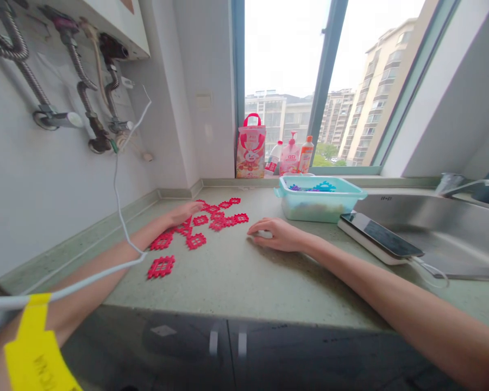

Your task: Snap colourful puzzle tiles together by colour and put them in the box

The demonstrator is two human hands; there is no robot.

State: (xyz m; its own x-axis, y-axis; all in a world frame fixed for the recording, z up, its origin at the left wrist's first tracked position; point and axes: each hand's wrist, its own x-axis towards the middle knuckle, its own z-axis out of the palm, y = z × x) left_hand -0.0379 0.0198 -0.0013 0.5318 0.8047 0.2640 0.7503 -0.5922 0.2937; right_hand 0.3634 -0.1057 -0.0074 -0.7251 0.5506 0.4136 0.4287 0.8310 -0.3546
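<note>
Several red lattice-shaped plastic pieces [218,217] lie scattered on the greenish countertop [236,277]. My left hand [183,213] lies flat among them with its fingers stretched out, touching the nearest pieces. One red piece [161,266] lies apart, nearer the front edge. My right hand [275,234] rests palm down on the counter to the right of the pieces, fingers loosely curled, nothing visible in it.
A teal plastic tub [318,200] with blue and purple pieces stands behind my right hand. A phone on a white box [381,239] lies beside a steel sink [440,228]. A bag and bottles [269,155] stand by the window. A white cable [120,217] hangs across my left arm.
</note>
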